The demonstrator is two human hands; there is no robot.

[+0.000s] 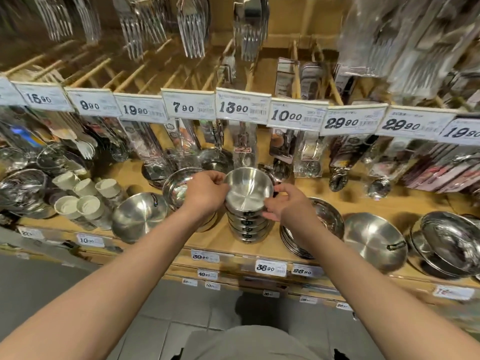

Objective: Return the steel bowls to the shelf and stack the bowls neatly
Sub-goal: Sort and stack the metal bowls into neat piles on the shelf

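Note:
A stack of several small steel bowls stands on the wooden shelf, with the top bowl tilted so its shiny inside faces me. My left hand grips the top bowl's left rim with curled fingers. My right hand holds the stack's right side, thumb at the top bowl's rim and fingers around the bowls just below. A wider steel bowl leans behind my left hand.
Larger steel bowls and plates lean along the shelf on both sides. White cups stand at the left. Packaged utensils hang above behind price tags. More price labels line the shelf's front edge.

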